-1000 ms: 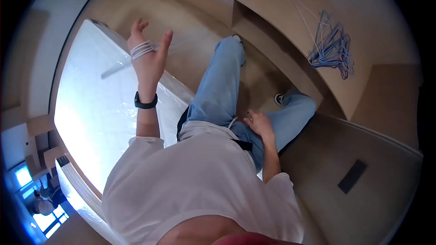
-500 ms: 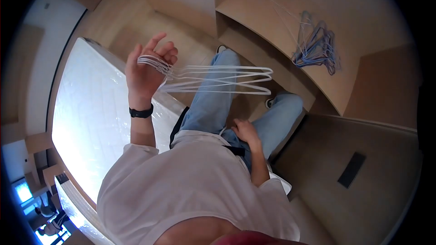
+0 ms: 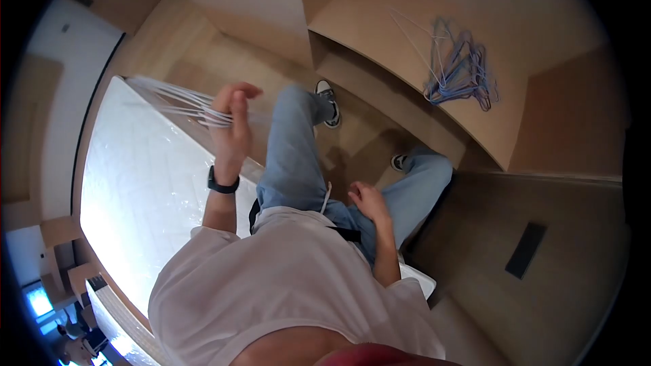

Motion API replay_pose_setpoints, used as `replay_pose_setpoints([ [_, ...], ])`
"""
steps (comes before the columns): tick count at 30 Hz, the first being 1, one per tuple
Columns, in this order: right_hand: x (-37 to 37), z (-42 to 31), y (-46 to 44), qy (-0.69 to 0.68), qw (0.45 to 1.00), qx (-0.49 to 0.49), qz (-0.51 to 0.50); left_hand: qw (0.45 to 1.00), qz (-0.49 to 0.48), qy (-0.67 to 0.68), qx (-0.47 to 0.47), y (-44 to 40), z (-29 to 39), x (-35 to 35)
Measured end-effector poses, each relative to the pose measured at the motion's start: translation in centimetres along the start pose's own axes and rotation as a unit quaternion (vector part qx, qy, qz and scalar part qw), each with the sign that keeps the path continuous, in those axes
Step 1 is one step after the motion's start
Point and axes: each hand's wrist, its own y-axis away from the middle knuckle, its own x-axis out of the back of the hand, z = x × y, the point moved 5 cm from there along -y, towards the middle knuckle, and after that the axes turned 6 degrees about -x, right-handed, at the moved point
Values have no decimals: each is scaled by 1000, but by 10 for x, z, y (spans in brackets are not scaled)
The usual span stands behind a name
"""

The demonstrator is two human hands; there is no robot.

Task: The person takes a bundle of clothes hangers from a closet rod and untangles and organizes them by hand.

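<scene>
My left hand (image 3: 234, 122), with a black band on the wrist, is closed around several white clothes hangers (image 3: 180, 98). They stick out to the left over the corner of a plastic-wrapped white mattress (image 3: 135, 183) and are blurred by motion. My right hand (image 3: 368, 202) rests at my right thigh with its fingers loosely apart and holds nothing. More hangers, bluish and purple with a white one among them, lie in a tangled pile (image 3: 461, 74) on a wooden shelf (image 3: 359, 13), away from both hands.
The wooden shelf unit stands in front and to the right, its edge near my feet. A dark panel with a black rectangular recess (image 3: 525, 251) is at my right. Another wrapped mattress (image 3: 119, 318) and people (image 3: 78, 346) are at the far lower left.
My left hand has turned and swung the white hangers from pointing right, over my legs, to pointing left over the mattress. My right hand has stayed at my thigh.
</scene>
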Motion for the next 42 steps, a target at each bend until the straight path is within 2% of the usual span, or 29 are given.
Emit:
replay_pose_setpoints([
  [2,-5,-3,-4,-11,1000,6,-15,991,-67,-117,-2,9,6,3],
  [4,-21,-1,-12,-48,997,46,-51,986,-29,-120,-108,11,20,1],
  [6,-35,5,-18,-3,994,100,-31,993,11,114,-15,19,7,5],
  [7,-35,-2,-19,-10,996,72,-51,976,30,211,39,14,1,12],
  [8,-32,-4,-15,-15,997,32,-71,944,45,314,95,12,-5,13],
  [10,-42,8,-16,-8,998,49,-44,845,57,498,189,12,-20,10],
  [12,-50,30,-20,3,998,47,-31,712,52,644,275,24,-33,6],
  [13,-52,38,-21,8,999,42,-30,710,19,663,236,27,-28,5],
  [15,-45,36,-13,12,999,20,-26,830,13,518,205,30,-28,3],
  [16,-42,37,-13,51,996,77,7,877,3,442,189,30,-25,-1],
  [17,-40,38,-13,58,998,37,-7,897,60,384,209,29,-32,-6],
  [18,-39,37,-12,40,997,-19,-68,911,112,326,228,31,-36,-9],
  [20,-33,37,-11,51,998,27,14,894,109,361,243,34,-54,-12],
  [21,-25,29,-11,30,999,-16,-29,891,108,363,252,39,-57,-21],
  [22,-19,25,-10,41,998,-37,-3,888,108,364,261,46,-60,-28],
  [25,-19,25,-10,10,999,-40,0,867,-20,378,326,101,-104,-76],
  [28,-10,44,-29,0,999,-48,14,923,-165,275,214,108,-73,-90],
  [30,19,48,-36,-31,999,-37,18,923,-204,263,192,111,-54,-101],
  [31,28,72,-51,5,993,-86,79,923,-223,255,182,112,-51,-106],
  [33,92,53,-64,70,971,-148,177,921,-239,251,176,123,-62,-109],
  [35,145,22,-75,17,964,-99,247,927,-233,251,156,143,-74,-105],
  [37,178,20,-96,-28,953,-85,289,934,-213,257,131,145,-69,-101],
  [39,215,18,-123,-7,947,-87,309,938,-220,248,99,138,-61,-102],
  [40,233,19,-137,15,933,-57,356,939,-238,233,82,128,-49,-100],
  [41,247,19,-155,30,917,-21,398,942,-254,209,67,116,-38,-95],
  [42,258,15,-167,151,872,72,460,932,-254,246,84,99,-28,-87],
])
